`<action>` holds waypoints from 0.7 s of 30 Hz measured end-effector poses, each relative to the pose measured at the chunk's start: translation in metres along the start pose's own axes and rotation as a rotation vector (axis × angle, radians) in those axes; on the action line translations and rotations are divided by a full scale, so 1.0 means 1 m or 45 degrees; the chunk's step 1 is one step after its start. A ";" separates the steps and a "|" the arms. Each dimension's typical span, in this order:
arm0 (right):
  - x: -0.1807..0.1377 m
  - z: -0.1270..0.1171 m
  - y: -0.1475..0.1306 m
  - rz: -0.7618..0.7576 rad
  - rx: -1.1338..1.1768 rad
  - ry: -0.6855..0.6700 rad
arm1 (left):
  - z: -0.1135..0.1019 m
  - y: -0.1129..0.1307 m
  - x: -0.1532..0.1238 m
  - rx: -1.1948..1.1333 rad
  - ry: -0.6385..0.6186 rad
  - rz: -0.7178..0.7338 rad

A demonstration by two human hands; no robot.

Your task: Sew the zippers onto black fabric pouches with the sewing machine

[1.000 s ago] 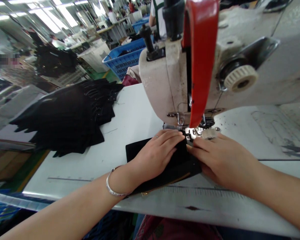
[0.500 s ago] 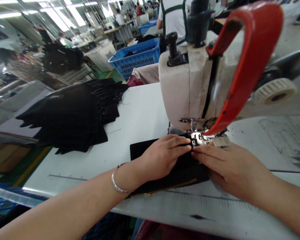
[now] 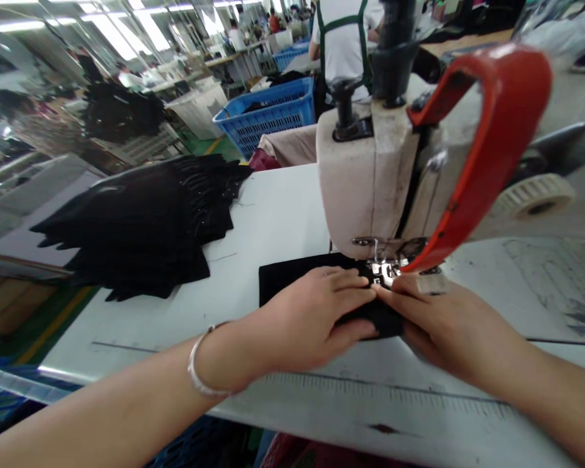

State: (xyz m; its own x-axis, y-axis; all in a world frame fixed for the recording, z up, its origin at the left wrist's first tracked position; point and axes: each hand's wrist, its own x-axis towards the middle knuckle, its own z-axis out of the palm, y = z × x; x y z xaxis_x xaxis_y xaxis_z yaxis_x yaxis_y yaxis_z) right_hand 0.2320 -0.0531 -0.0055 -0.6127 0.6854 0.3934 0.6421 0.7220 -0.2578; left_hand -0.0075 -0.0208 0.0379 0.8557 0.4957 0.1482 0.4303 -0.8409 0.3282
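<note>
A piece of black fabric (image 3: 285, 276) lies on the sewing machine's bed, its right part under the metal presser foot (image 3: 384, 272). My left hand (image 3: 316, 312) rests flat on the fabric, fingers stretched towards the presser foot and thumb apart; a silver bangle circles the wrist. My right hand (image 3: 443, 318) is at the fabric's right edge, its fingers close together and its index fingertip beside the left fingertips. The right thumb is hidden, and the edge appears held between the fingers. The sewing machine (image 3: 351, 175) stands over both hands, with a red curved guard (image 3: 507, 117) in front.
A stack of black fabric pieces (image 3: 146, 221) lies on the left of the white table (image 3: 283, 201). A printed ruler (image 3: 370, 388) runs along the front edge. Behind are a blue crate (image 3: 270, 110) and a person in a white top (image 3: 342, 45).
The fabric has turned and moved away from the front edge; its strip with the gold zipper no longer shows. My left thumb has spread out, and both hands still stay by the presser foot.
</note>
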 end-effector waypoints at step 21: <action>-0.002 -0.007 0.000 -0.059 -0.051 -0.158 | 0.026 0.021 -0.024 0.026 0.224 -0.157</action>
State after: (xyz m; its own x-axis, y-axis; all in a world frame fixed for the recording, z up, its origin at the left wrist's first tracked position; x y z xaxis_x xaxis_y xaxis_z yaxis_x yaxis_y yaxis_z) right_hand 0.2364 -0.0547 -0.0005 -0.6929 0.6597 0.2911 0.6283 0.7504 -0.2053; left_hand -0.0112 -0.0557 0.0174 0.7337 0.6240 0.2690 0.5360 -0.7748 0.3352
